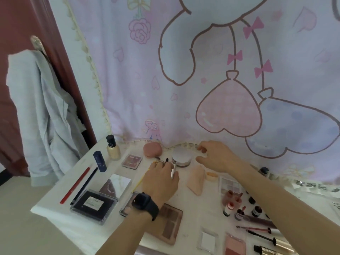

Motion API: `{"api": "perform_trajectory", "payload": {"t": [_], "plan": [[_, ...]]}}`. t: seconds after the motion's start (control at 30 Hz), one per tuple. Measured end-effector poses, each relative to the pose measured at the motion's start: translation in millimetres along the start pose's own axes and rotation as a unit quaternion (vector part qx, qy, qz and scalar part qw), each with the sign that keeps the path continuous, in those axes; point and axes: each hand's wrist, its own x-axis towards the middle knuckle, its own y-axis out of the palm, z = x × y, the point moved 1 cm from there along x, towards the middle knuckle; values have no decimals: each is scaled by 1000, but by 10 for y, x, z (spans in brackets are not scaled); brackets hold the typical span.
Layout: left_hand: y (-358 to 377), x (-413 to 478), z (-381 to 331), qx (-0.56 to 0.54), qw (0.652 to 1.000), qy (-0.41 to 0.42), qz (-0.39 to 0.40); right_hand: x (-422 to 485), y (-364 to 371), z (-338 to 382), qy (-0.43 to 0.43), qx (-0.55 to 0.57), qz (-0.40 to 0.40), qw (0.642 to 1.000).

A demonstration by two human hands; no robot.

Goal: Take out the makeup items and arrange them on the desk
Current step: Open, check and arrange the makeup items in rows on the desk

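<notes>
Makeup items lie spread over a desk covered with a white cloth (55, 205). My left hand (161, 179), a dark watch on its wrist, grips a thin white stick (173, 172) and a black-tipped pencil (166, 160). My right hand (213, 157) hovers at the back edge, just right of a round silver-lidded powder jar (181, 157). Its fingers and thumb curve toward each other; I cannot tell whether they hold anything. A beige sponge (196, 179) and a small orange pot (211, 176) lie under my right forearm.
Left side: foundation bottle (113, 148), navy tube (100, 161), red pencil (75, 184), black palette (93, 204), pink compact (132, 161), pink puff case (152, 149). Right front: small bottles (231, 199), mascaras (266, 238), brown palette (170, 223). A grey jacket (42, 111) hangs left; a pink curtain (220, 80) behind.
</notes>
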Motion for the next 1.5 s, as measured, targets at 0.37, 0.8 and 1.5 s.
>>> {"api": "perform_trajectory", "payload": {"t": [0.37, 0.8, 1.5], "plan": [[50, -79, 575, -20, 998, 23, 55, 604, 572, 458, -4, -9, 102, 995], [-510, -339, 135, -502, 863, -30, 52, -719, -202, 544, -52, 429, -4, 902], [-243, -1627, -833, -494, 863, 5, 108, -2123, 797, 535, -82, 304, -263, 912]]}}
